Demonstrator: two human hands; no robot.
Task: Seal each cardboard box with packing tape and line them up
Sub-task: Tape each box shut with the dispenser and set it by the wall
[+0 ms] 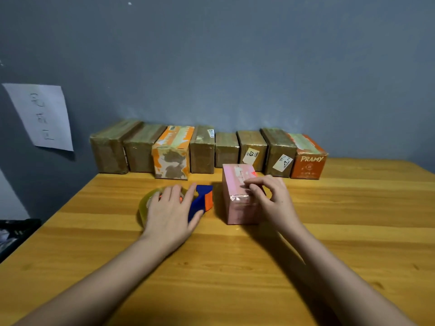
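We are resting our flat, open left hand on the tape dispenser while our right hand, beside it, is gripping the pink box with curled fingers.

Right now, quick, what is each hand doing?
Left hand: open, fingers straight, resting on the tape dispenser.
Right hand: fingers curled, pinching at the top edge of the pink box.

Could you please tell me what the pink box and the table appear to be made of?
The pink box looks like printed cardboard, wrapped at its near edge in glossy clear tape that crinkles and catches light. The table appears to be wood or wood-look laminate: orange-yellow, grain streaks, plank seams, a soft sheen.
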